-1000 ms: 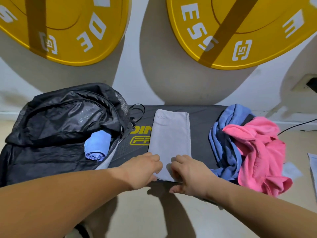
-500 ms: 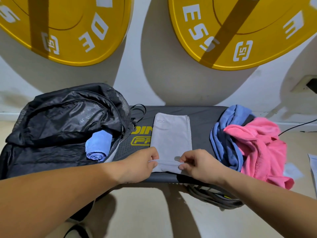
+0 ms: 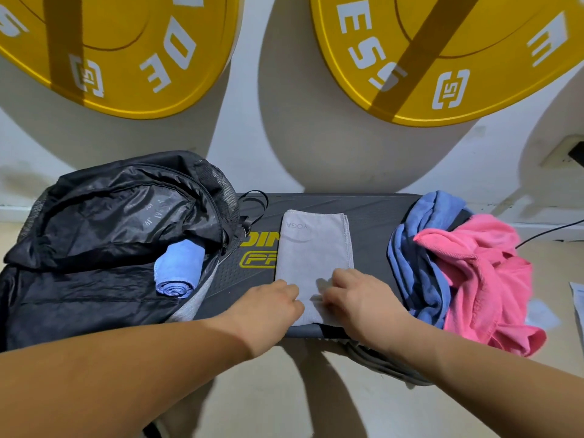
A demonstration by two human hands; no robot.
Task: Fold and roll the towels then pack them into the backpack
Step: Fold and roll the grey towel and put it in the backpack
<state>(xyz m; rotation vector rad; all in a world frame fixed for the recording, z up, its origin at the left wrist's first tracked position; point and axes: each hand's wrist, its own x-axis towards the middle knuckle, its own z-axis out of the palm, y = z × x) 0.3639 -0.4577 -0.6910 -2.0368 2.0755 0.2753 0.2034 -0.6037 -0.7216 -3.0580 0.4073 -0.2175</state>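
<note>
A folded grey towel (image 3: pixel 316 245) lies lengthwise on the black bench (image 3: pixel 373 222). My left hand (image 3: pixel 271 300) curls its fingers at the left side of the towel's near end. My right hand (image 3: pixel 354 295) does the same on the right side, fingertips on the cloth. A black backpack (image 3: pixel 110 222) lies open on the bench's left end, with a rolled blue towel (image 3: pixel 178 270) sticking out of its mouth. On the right end lie a crumpled blue towel (image 3: pixel 420 248) and a crumpled pink towel (image 3: pixel 483 273).
Two yellow weight plates (image 3: pixel 126 58) (image 3: pixel 442 58) lean on the white wall behind the bench. A black cable (image 3: pixel 550 230) runs along the floor at the right, below a wall socket (image 3: pixel 568 153). Grey straps (image 3: pixel 379 365) hang under the bench's near edge.
Half a second ago both hands pinched the towel's near edge lifted into a small fold. Now they sit lower on the towel's near end and the cloth between them looks flat.
</note>
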